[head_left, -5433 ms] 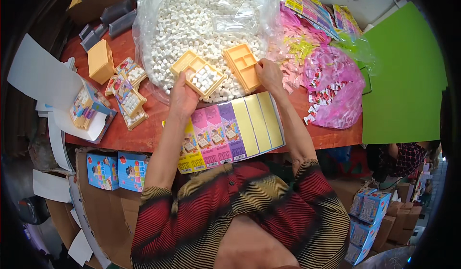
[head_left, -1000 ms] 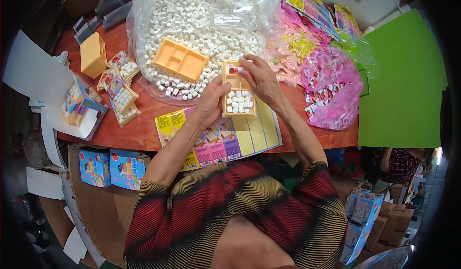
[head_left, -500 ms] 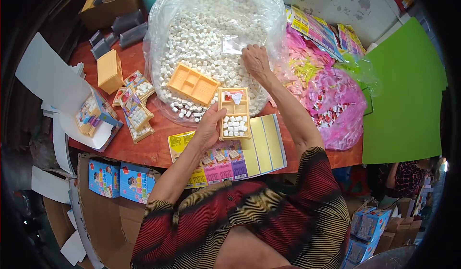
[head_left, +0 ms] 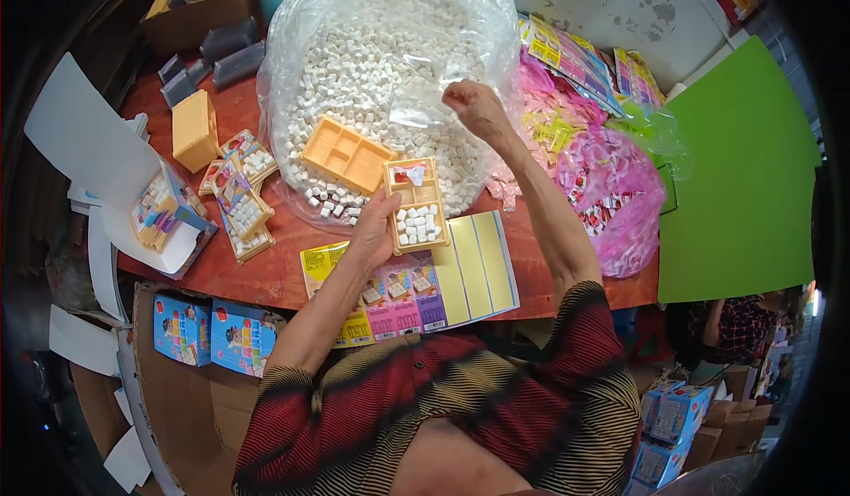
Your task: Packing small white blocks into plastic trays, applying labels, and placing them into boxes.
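Note:
My left hand (head_left: 374,230) grips the side of a small yellow-orange compartment tray (head_left: 433,194). White marshmallows (head_left: 418,225) fill its near compartment, and a small red-and-white wrapped piece (head_left: 411,174) lies in the far one. Just left of it, an empty orange tray (head_left: 348,154) rests on the marshmallows of a big clear plastic bag (head_left: 283,111). Over that bag, my right hand (head_left: 479,111) has its fingers pinched at the edge of a clear, shiny plastic sheet (head_left: 416,102); the fingertips are partly hidden.
Printed label sheets (head_left: 403,294) lie at the table's front edge. Filled trays (head_left: 241,197) and stacked orange trays (head_left: 195,130) are on the left, beside an open carton (head_left: 181,239). A pink bag (head_left: 620,195) of wrapped pieces and a green board (head_left: 739,177) are on the right.
The clear sheet has turned and shows larger below my right fingers, which have risen slightly. The whole view has shifted a little, and my left hand still holds the tray.

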Available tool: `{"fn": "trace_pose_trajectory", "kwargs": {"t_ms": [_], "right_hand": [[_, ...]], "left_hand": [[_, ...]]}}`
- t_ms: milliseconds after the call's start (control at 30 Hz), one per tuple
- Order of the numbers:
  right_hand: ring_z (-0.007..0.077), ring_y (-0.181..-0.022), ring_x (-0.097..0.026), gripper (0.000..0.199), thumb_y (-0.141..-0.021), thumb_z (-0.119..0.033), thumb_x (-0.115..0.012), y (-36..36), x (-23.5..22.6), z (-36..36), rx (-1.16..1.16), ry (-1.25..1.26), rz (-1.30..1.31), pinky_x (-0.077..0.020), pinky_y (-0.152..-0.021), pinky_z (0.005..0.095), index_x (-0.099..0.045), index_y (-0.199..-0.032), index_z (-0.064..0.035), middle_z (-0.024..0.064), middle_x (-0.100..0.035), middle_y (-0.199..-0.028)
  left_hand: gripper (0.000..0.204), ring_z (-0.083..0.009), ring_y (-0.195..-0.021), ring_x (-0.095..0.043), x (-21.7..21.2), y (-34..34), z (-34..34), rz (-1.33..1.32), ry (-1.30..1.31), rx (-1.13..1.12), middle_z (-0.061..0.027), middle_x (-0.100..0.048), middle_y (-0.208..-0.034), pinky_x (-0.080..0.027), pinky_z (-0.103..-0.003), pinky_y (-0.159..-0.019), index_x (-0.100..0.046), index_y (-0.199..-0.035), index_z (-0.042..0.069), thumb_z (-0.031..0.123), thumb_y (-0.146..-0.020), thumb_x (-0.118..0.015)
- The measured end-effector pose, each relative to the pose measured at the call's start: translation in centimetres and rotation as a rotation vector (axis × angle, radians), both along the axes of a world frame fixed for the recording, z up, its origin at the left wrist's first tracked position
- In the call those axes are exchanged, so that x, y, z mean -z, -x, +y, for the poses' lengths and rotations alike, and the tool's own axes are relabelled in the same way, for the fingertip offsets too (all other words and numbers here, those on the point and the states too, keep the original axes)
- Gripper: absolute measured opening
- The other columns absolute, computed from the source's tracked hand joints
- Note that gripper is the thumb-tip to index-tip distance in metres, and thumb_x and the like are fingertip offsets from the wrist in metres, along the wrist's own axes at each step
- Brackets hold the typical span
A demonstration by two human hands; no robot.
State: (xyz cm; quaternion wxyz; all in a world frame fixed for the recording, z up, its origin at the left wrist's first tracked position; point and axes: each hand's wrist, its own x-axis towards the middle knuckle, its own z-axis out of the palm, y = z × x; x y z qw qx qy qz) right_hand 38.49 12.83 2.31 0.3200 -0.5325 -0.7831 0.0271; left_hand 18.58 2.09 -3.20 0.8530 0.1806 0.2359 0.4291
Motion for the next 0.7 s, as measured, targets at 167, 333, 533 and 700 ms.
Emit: {"fn": "trace_pose_trajectory", "kwargs": {"t_ms": [167, 333, 533, 700], "right_hand": [[0.0301, -0.062, -0.051, 0.008, -0.071, -0.008, -0.053, 0.0, -2.9, -1.2, 0.166, -0.524, -0.044, -0.0395, -0.056, 0.0361, -0.051, -0.075, -0.0010, 0.0133, -0.053, -0.068], [0.0077, -0.057, -0.045, 0.012, -0.081, -0.012, -0.047, 1.2, -4.6, -5.9, 0.035, -0.040, 0.887, -0.0356, -0.052, 0.0188, -0.050, -0.073, -0.0042, 0.0001, -0.049, -0.063], [0.0051, -0.050, -0.044, 0.014, -0.080, -0.018, -0.047, 3.3, 0.9, -12.1, 0.012, 0.802, 1.228, -0.0342, -0.047, 0.0159, -0.047, -0.071, -0.0065, -0.0010, -0.047, -0.058], [0.0058, -0.054, -0.039, 0.017, -0.080, -0.019, -0.043, 3.8, 4.6, -13.0, 0.182, 0.646, 1.030, -0.0317, -0.051, 0.0182, -0.046, -0.072, -0.0047, -0.0006, -0.044, -0.060]], "left_hand": [[0.038, -0.0256, -0.098, -0.049, 0.7, 0.3, 0.0, 0.030, -0.012, -0.022, -0.0144, -0.044, -0.111, -0.043, -0.039, -0.082, -0.029, -0.118, 0.004, 0.008, -0.081, -0.036], [0.034, -0.0255, -0.094, -0.051, 1.4, 0.0, 0.8, -0.033, 0.004, -0.119, -0.0146, -0.046, -0.107, -0.045, -0.039, -0.078, -0.031, -0.115, 0.001, 0.013, -0.083, -0.034], [0.040, -0.0248, -0.094, -0.051, -0.2, -1.1, 0.3, -0.218, 0.023, -0.095, -0.0141, -0.047, -0.108, -0.042, -0.037, -0.081, -0.035, -0.114, 0.002, 0.029, -0.085, -0.034], [0.041, -0.0271, -0.099, -0.047, 0.2, -1.7, -0.9, -0.141, -0.010, -0.084, -0.0151, -0.045, -0.111, -0.038, -0.040, -0.085, -0.033, -0.116, 0.002, 0.031, -0.086, -0.032]]}}
